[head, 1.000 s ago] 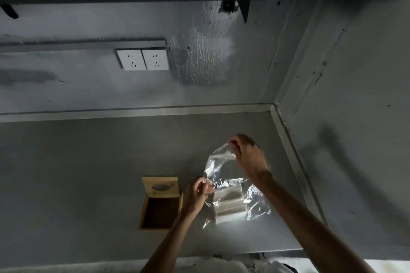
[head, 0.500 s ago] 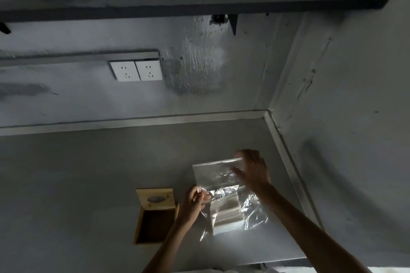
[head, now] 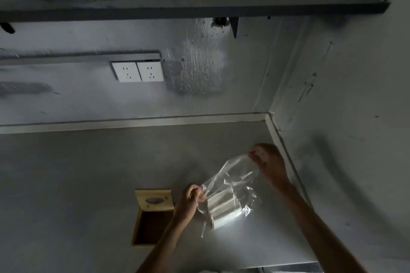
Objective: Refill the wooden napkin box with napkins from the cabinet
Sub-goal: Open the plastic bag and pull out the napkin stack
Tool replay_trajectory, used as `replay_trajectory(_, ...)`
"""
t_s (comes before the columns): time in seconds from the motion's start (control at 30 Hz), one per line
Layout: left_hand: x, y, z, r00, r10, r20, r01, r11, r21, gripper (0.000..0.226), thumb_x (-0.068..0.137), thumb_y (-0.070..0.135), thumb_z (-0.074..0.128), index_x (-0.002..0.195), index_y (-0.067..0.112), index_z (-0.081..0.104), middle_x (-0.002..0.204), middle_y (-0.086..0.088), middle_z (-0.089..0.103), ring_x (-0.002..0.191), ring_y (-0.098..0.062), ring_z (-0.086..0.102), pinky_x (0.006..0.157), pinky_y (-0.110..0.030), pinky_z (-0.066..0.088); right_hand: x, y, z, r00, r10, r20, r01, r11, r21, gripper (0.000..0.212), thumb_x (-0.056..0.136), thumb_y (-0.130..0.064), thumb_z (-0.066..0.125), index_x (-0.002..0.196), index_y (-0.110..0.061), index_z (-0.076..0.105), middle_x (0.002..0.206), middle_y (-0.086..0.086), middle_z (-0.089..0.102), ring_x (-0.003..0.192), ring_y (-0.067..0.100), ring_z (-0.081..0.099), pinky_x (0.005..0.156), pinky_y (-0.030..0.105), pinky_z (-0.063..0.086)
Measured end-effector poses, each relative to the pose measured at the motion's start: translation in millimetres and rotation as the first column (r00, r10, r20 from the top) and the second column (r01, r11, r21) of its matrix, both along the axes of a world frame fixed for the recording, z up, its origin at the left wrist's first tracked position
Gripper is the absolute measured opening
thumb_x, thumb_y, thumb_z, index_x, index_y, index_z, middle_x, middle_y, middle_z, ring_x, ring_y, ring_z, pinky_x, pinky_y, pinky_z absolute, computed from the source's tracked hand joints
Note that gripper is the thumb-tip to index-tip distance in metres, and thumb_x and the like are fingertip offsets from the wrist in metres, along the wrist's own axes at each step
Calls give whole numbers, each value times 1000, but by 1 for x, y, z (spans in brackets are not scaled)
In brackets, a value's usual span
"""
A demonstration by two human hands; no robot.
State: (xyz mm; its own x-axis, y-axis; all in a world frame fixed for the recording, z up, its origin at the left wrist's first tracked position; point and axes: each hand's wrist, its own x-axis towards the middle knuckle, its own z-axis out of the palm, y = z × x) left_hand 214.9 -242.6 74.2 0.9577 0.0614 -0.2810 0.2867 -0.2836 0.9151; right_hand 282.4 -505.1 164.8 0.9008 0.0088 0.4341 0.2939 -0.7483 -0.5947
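Hands pinching napkin bag (head: 230, 186), left hand (head: 190, 197) low, right hand (head: 269, 164) high, wooden box (head: 150, 226) beside

head cam | worn high, facing forward-down | near counter (head: 88, 173) corner, wall (head: 77, 99) behind

Glossy crinkled clear plastic bag (head: 230, 182) between the hands, pale paper napkins (head: 224, 208) inside, matt wooden box (head: 153, 213) left of them, smooth matt grey surface (head: 88, 173).
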Motion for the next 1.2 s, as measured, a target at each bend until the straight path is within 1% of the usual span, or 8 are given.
replay_trajectory(0.17, -1, -6, 1, 999, -5, -35, 4, 999, -33, 25, 100, 10, 42, 78, 16, 52, 76, -3, 68, 66, -3, 69, 58, -25, 46, -8, -10, -36, 972, 138, -188, -176, 964, -200, 57, 82, -59, 54, 125, -21, 56, 121, -1, 63, 114, 17, 54, 98, 35, 41)
replay_trajectory(0.4, 3, -5, 4, 1000, -4, -6, 4, 998, -61, 23, 89, 34, 44, 81, 14, 54, 82, -4, 66, 70, -4, 70, 56, -14, 45, 30, -22, 25, 987, 150, -52, -158, 965, -208, 24, 90, -31, 50, 89, -11, 65, 86, 5, 68, 82, 26, 63, 75, 32, 45)
replay_trajectory(0.57, 18, -21, 20, 930, 367, -18, -367, 927, -82, 24, 99, 22, 45, 120, 9, 48, 109, -7, 58, 104, -25, 59, 91, -37, 46, 13, -9, 68, 986, 144, -86, -167, 890, -424, 12, 93, -28, 45, 95, -19, 53, 74, 2, 69, 68, 26, 66, 60, 31, 46)
replay_trajectory(0.7, -2, -45, 40, 771, 633, 62, -635, 773, 8, 28, 92, 11, 52, 117, 0, 50, 102, -14, 56, 93, -29, 57, 78, -38, 46, -9, -3, 72, 984, 82, -158, -147, 872, -466, 16, 94, -23, 47, 106, -24, 56, 96, -5, 75, 83, 23, 72, 66, 30, 50)
replay_trajectory(0.8, -27, -72, 38, 941, 335, -42, -337, 941, -26, 6, 87, 27, 60, 89, 23, 57, 88, -10, 63, 87, -34, 62, 76, -44, 49, -19, 3, 81, 975, 47, -219, -154, 851, -502, 23, 92, -22, 46, 112, -27, 56, 101, -3, 74, 92, 25, 70, 72, 32, 50)
replay_trajectory(0.9, -35, -101, 67, 993, 16, -113, -32, 990, -137, 56, 65, 79, 58, 88, 27, 54, 81, 0, 65, 73, -19, 64, 73, -46, 57, -30, 8, 87, 969, 38, -246, -168, 831, -531, 22, 92, -25, 43, 110, -28, 56, 100, 1, 74, 94, 27, 69, 75, 35, 50)
replay_trajectory(1.07, -12, -115, 133, 957, -168, -236, 61, 913, -403, 59, 67, 69, 62, 86, 15, 50, 62, 6, 59, 56, -9, 57, 57, -32, 58, -47, 11, 94, 962, 85, -259, -197, 874, -445, 16, 95, -33, 41, 101, -30, 56, 97, -5, 73, 94, 24, 69, 76, 36, 53)
replay_trajectory(1.2, -9, -99, 139, 945, -235, -229, 111, 886, -451, 60, 69, 60, 66, 98, 9, 56, 87, -5, 60, 72, -16, 65, 63, -35, 61, -53, 12, 104, 941, 60, -334, -196, 900, -390, 19, 95, -40, 47, 101, -27, 59, 95, -4, 73, 94, 23, 68, 76, 32, 49)
